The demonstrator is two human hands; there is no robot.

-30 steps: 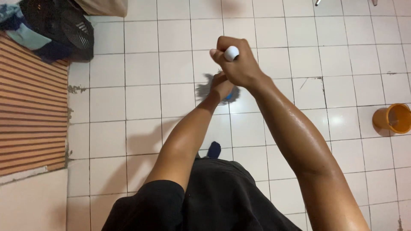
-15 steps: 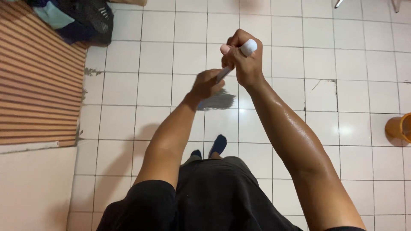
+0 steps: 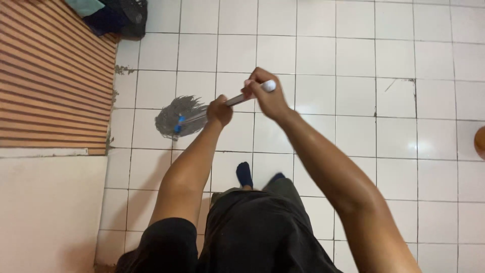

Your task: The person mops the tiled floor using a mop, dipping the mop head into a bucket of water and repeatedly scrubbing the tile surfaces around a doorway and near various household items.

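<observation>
Now both hands held the mop: right hand (image 3: 268, 98) at the white top, left hand (image 3: 220, 111) lower. Its grey head (image 3: 178, 117) lay on the floor (image 3: 353, 60), centre left, mid-wipe; it likely needed another sweep.

You are working under soft, fairly dim indoor light with a warm pinkish cast. The white floor tiles (image 3: 353, 60) are throwing pale glare patches at centre and right of the frame. Your arms are casting faint shadows onto the tiles at lower left. The mop head (image 3: 177, 117) is looking slightly smeared, and tile lines are bowing near the edges.
</observation>
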